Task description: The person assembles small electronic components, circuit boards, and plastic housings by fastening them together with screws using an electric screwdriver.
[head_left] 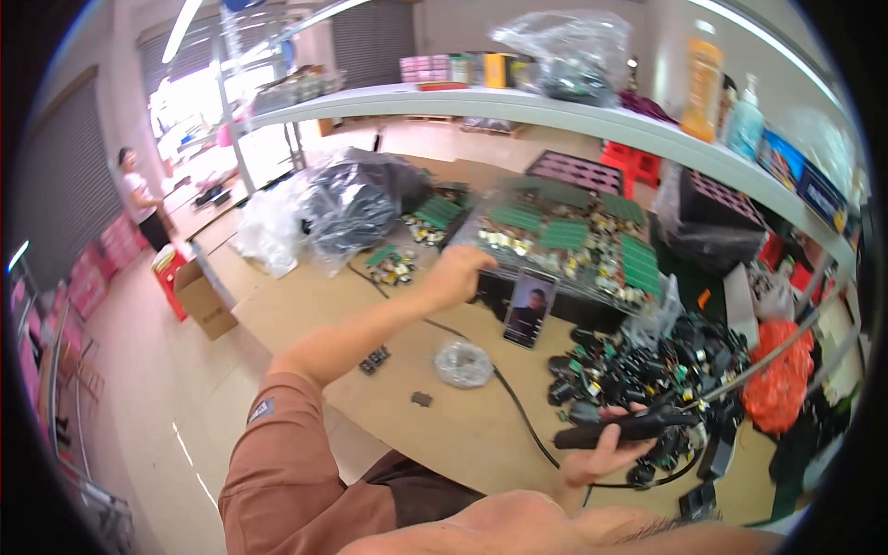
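My left hand [460,277] reaches across the table to the front of a clear tray [499,252] heaped with green circuit boards [564,235]. Its fingers are curled beside a dark thing left of the phone; what they hold, if anything, is hidden. A phone [531,308] with a lit screen leans upright against the tray's dark front. Low at the right, my right hand [606,455] is closed round a long black handheld tool [610,430], palm up. Just beyond it spreads a pile of small black parts with wires and green boards [661,361].
A black cord [520,407] snakes over the cardboard-covered table, past a clear plastic roll [462,363]. Plastic bags [356,199] lie at the back left, an orange bag [777,375] at the right. A shelf [444,104] with bottles spans above. Another person [141,196] stands far left.
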Motion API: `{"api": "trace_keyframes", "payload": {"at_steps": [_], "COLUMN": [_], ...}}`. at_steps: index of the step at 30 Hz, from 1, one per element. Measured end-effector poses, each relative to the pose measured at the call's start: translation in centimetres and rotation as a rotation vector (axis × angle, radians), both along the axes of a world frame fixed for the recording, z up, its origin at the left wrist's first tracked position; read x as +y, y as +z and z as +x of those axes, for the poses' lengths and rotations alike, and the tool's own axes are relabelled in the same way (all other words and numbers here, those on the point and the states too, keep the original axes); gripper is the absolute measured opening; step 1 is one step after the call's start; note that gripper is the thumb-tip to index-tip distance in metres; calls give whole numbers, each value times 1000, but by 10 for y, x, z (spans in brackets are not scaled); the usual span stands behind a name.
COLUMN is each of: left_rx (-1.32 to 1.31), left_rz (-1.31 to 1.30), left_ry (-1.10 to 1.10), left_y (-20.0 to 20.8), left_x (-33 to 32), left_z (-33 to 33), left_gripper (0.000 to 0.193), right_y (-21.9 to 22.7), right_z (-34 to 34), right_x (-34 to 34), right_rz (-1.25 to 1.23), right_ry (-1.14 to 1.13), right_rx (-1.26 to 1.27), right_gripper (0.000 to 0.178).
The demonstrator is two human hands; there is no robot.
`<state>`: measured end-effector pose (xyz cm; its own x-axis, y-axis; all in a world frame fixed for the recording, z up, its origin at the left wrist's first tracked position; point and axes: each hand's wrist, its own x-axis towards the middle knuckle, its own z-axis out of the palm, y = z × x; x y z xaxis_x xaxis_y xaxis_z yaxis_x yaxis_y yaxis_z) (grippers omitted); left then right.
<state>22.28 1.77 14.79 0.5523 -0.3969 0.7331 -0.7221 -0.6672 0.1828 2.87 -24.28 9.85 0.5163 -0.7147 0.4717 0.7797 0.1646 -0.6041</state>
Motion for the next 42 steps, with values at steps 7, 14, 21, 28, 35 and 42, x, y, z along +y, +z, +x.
{"api": "trace_keyframes", "payload": {"at_steps": [7, 14, 21, 28, 35, 42], "left_rx": [-395, -242, -203, -155, -97, -179], "left_rz": [-522, -1080, -882, -886, -1095, -1141], "left_ry": [682, 501, 523, 254, -77, -41], "left_y": [71, 141, 154, 179, 234, 236], "left_x": [252, 408, 432, 285, 189, 136], "left_z": [5, 15, 28, 18, -15, -1], "left_gripper": [33, 51, 34, 37, 30, 17], "right_y": [-34, -75, -32, -24, 49, 199], "right_z": [20, 20, 0, -8, 50, 141], "right_x": [-20, -39, -6, -27, 6, 132], "right_rz": [-101, -188, -478, -887, -1056, -1112], "right_ry": [-78, -307, -473, -607, -70, 12], "right_rx": [284, 306, 403, 462, 276, -294], "right_gripper": [62, 71, 78, 54, 25, 27]}}
